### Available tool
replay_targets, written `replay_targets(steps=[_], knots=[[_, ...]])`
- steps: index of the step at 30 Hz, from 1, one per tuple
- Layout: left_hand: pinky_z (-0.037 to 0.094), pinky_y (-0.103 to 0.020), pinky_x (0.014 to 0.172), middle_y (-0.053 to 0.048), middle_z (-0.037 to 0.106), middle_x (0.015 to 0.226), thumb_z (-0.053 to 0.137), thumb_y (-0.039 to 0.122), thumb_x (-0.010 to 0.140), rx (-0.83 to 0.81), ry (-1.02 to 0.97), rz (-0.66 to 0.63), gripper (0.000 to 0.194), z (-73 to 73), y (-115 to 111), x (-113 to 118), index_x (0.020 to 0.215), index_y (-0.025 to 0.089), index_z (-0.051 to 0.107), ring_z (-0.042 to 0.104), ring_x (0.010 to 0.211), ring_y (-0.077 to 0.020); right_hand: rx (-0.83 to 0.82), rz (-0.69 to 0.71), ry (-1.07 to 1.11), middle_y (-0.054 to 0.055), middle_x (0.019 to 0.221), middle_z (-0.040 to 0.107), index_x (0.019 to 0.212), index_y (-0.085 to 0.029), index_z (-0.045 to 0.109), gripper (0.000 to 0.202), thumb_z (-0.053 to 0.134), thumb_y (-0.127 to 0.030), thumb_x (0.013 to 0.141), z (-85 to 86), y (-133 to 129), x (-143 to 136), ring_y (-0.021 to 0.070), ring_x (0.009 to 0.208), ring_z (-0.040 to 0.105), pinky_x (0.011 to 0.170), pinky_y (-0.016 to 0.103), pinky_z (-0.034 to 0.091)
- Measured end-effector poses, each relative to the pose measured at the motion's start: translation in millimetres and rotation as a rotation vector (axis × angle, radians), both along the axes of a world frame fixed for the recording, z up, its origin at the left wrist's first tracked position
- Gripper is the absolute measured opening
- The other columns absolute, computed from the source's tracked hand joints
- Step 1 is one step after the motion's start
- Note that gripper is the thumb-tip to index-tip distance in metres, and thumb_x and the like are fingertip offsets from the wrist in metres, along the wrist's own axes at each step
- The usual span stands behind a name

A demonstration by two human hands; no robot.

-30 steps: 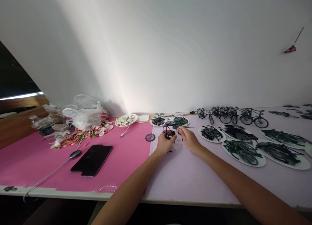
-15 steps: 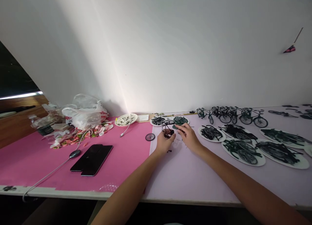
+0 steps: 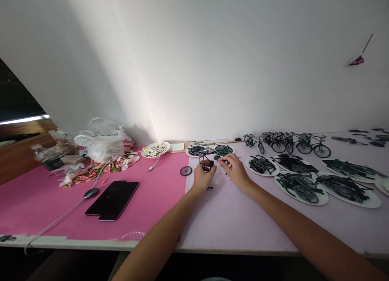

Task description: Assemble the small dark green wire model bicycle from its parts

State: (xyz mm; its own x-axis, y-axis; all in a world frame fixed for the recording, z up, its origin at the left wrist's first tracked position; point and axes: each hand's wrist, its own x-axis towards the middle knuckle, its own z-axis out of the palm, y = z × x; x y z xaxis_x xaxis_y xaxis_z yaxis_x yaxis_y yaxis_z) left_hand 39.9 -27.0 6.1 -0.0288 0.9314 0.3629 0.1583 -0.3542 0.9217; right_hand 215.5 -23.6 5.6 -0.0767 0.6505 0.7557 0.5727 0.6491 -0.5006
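Observation:
My left hand [image 3: 203, 177] is closed around a partly assembled miniature bicycle [image 3: 208, 164], whose dark frame and a wheel show above the fingers. Just to the right, my right hand [image 3: 236, 173] pinches a thin dark piece, too small to name, with its tip pointing at the bicycle. A loose spoked wheel [image 3: 185, 170] lies left of my left hand. Below the hands a small black part [image 3: 210, 188] rests on the pale sheet. Behind them stand two white plates with dark bicycle parts, the left plate [image 3: 189, 153] partly hidden by the bicycle.
Several finished miniature bicycles [image 3: 304, 145] stand along the wall. Plates of bicycle parts [image 3: 322, 200] fill the right side. On the pink left side lie two dark phones or tablets [image 3: 113, 200], a cable with a mouse-like lump [image 3: 91, 193], pink scraps [image 3: 100, 169] and a plastic bag [image 3: 103, 145].
The view has shifted slightly. The bicycle in my left hand is turned a little, and my right fingertips have moved slightly down beside it.

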Motion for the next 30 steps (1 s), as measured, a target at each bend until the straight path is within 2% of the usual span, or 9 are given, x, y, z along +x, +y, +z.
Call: replay_targets(steps=[14,19,25,30], knots=[[0.052,-0.029,0.069,-0.010,0.073,0.098,0.081,0.037,0.077,0.008,-0.006,-0.005,0.036,-1.0,1.8,0.0,0.102,0.015,0.068,0.062,0.070,-0.0145,-0.023,-0.012,-0.019,0.009,0.096,0.068,0.096,-0.024,0.068,0.025,0.053,-0.043,0.103,3.2,-4.3,-2.4,0.0248,0.089,0.063,0.074,0.038,0.055],[0.050,-0.028,0.066,-0.009,0.073,0.096,0.081,0.038,0.077,0.032,0.047,0.000,0.036,0.5,-0.9,0.0,0.102,0.016,0.068,0.062,0.069,-0.0149,-0.012,-0.016,-0.025,0.009,0.095,0.067,0.096,-0.024,0.069,0.027,0.052,-0.043,0.103,2.5,-3.3,-2.0,0.0248,0.090,0.063,0.074,0.038,0.055],[0.049,-0.028,0.066,-0.006,0.072,0.092,0.076,0.037,0.081,0.079,0.117,-0.004,0.029,4.1,-6.1,-0.3,0.100,0.017,0.066,0.062,0.070,-0.0152,-0.027,-0.016,-0.005,0.010,0.094,0.068,0.096,-0.023,0.069,0.031,0.050,-0.046,0.104,1.3,-1.8,-1.4,0.0253,0.091,0.064,0.067,0.034,0.054],[0.048,-0.027,0.066,-0.006,0.071,0.091,0.076,0.035,0.080,0.075,0.123,-0.010,0.029,5.7,-7.1,0.2,0.099,0.017,0.065,0.060,0.068,-0.0141,-0.046,0.007,0.006,0.009,0.097,0.072,0.097,-0.023,0.069,0.031,0.050,-0.047,0.104,-0.7,-0.4,-0.6,0.0247,0.091,0.066,0.071,0.035,0.055]])
